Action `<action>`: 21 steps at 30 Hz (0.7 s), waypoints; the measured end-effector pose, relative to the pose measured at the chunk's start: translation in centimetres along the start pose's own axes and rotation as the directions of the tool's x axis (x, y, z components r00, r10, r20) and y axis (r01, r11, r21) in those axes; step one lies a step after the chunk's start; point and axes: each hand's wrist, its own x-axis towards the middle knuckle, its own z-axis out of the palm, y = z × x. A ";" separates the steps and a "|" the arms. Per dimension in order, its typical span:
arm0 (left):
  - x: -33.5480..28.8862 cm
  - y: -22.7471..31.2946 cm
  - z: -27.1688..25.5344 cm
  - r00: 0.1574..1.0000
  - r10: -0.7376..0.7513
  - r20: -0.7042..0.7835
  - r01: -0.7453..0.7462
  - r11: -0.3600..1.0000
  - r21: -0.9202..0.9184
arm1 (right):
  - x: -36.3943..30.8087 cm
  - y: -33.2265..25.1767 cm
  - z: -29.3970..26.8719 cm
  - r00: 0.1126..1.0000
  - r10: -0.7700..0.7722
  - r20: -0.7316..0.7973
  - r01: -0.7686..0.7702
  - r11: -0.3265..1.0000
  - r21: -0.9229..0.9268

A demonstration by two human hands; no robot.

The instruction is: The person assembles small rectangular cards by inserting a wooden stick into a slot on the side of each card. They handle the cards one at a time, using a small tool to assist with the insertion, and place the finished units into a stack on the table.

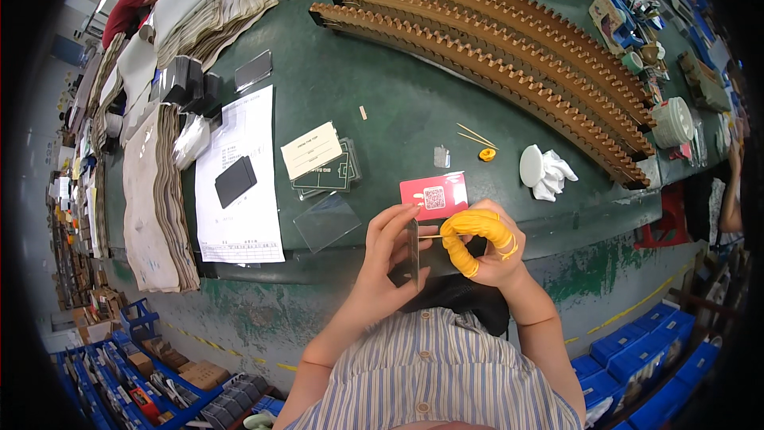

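My left hand (383, 271) is closed on a thin flat card (414, 259), seen almost edge-on and tilted upright near the table's front edge. Yellow rubber finger covers (487, 227) sheathe the curled thumb and finger of my right hand (501, 263). Those fingertips pinch a thin wooden stick (430, 236), whose end points at the card's face; whether it touches cannot be made out. Just beyond my hands lies a red card (446, 195) with a square printed code. A clear plastic sheet (327, 221) rests left of it.
Stacked printed cards (310, 151) and a paper sheet (239, 231) lie to the left, with a black card pile (235, 181) on the sheet. Long notched wooden racks (477, 56) span the far right. Loose sticks (477, 138), a yellow rubber ring (487, 155) and crumpled white cloth (551, 179) lie nearer.
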 end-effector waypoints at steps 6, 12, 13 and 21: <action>0.0 0.0 0.0 1.000 -0.004 -0.002 0.004 1.000 -0.006 | 0.0 0.0 0.0 1.000 0.012 -0.002 -0.012 1.000 0.015; -0.1 -0.1 0.0 1.000 0.001 -0.008 -0.001 1.000 0.006 | 0.1 -0.5 0.2 0.999 0.049 -0.004 -0.049 0.998 0.029; -0.1 -0.2 0.0 1.000 0.005 -0.010 -0.005 1.000 0.010 | 0.0 -0.4 0.2 0.998 0.059 -0.009 -0.059 0.998 0.033; -0.1 0.0 0.1 1.000 0.015 0.000 -0.015 1.000 -0.010 | -0.2 0.0 0.0 1.000 0.010 -0.010 -0.010 1.000 0.024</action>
